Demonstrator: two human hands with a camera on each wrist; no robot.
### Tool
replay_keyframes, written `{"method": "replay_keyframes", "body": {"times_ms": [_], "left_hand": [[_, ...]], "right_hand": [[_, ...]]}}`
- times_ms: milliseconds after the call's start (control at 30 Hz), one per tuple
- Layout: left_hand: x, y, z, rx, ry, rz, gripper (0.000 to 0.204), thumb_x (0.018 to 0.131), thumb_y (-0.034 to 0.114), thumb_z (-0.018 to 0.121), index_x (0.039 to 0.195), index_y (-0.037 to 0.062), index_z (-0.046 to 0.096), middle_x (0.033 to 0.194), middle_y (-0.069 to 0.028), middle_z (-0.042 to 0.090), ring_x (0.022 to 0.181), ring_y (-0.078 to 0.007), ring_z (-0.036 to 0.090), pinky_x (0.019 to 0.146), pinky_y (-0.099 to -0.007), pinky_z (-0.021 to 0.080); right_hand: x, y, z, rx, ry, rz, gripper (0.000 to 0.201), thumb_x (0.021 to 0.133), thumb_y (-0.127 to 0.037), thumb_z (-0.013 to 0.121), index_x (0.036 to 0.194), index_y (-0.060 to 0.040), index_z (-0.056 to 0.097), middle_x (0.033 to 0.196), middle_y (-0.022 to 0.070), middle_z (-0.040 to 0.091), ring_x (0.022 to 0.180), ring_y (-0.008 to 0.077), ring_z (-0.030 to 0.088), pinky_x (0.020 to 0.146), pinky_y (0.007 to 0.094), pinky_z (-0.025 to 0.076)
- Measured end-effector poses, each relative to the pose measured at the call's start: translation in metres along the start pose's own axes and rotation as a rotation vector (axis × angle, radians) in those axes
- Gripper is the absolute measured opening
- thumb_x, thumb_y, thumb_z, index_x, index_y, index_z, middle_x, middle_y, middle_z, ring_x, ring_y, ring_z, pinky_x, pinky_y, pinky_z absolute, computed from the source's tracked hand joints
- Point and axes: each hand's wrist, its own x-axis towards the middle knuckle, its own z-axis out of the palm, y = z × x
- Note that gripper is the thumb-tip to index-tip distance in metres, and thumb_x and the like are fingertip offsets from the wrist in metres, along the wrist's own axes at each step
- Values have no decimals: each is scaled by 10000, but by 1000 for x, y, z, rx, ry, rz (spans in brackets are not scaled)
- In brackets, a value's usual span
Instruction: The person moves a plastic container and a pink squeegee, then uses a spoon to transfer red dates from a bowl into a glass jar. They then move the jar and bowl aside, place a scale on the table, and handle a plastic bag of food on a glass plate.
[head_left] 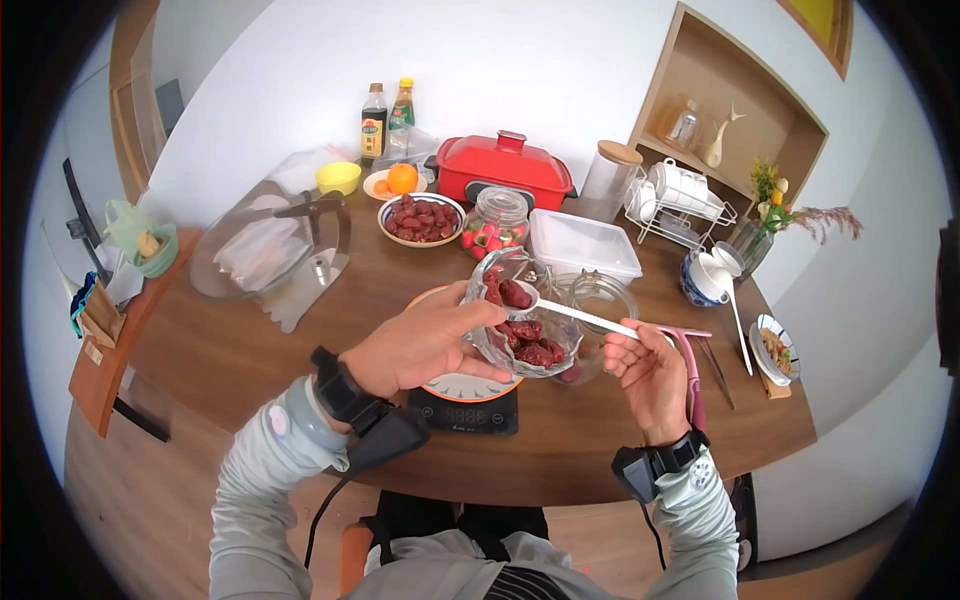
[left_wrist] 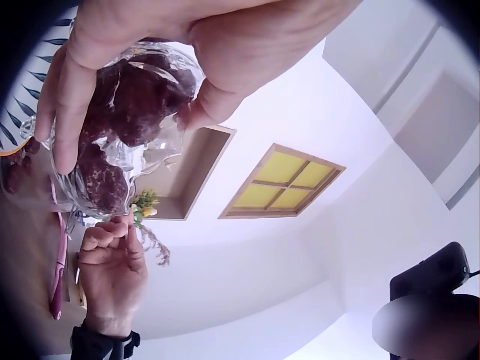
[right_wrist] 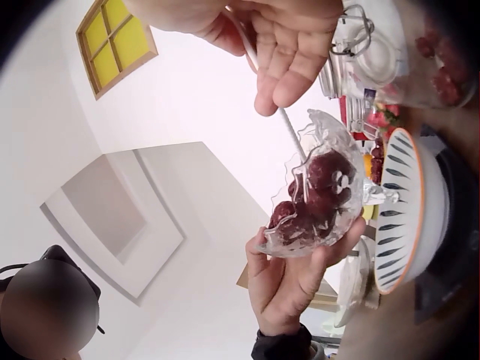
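My right fingers and thumb curl in to pinch the white spoon by its handle's end, palm partly turned up, wrist raised above the table. My left hand grips the glass bowl, spread only as wide as its wall, thumb over the near side and fingers underneath; that forearm slants in from the lower left. The bowl is clear, wavy-rimmed and tipped, held in the air above the orange-rimmed dish on the black scale. Inside lie dark red, wrinkled, glossy dates, one at the spoon's head. My right hand is well apart from my left.
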Motion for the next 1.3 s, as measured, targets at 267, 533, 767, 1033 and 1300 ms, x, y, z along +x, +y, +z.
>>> {"method": "replay_keyframes", "body": {"times_ms": [267,533,767,1033,1300], "left_hand": [[9,-9,-1,-113,8,80,462,910,170,498,1327,63,331,1270,-131,476,1099,-298,544,915,-490,476],[15,-11,6,-130,43,84,418,903,170,511,1281,44,385,1232,-127,508,1075,-299,557,916,-480,479],[11,-16,-5,-184,93,148,353,899,140,501,1228,48,412,1228,-111,501,1111,-283,531,921,-506,470],[12,-17,-7,-149,92,152,400,893,117,487,1274,58,379,1252,-115,488,1093,-278,547,908,-491,479],[11,-17,-3,-84,107,166,386,883,124,520,1236,28,398,1190,-109,515,1040,-246,564,843,-463,517]], "right_hand": [[0,-4,-8,37,16,-26,275,922,-156,425,1065,55,530,892,187,655,755,237,655,688,329,536],[-5,-10,-24,163,55,7,270,918,-164,447,1066,39,548,907,162,665,772,220,659,685,320,541],[-12,-47,-45,-81,168,-331,267,927,-163,446,1060,46,544,885,157,665,760,205,659,676,299,534],[-38,-60,-11,-1380,-132,-834,149,864,-84,572,924,25,654,825,146,662,743,222,629,676,291,474],[-51,-64,30,-1149,-370,-712,122,823,-23,561,906,36,630,725,113,632,626,180,595,566,271,455]]}}
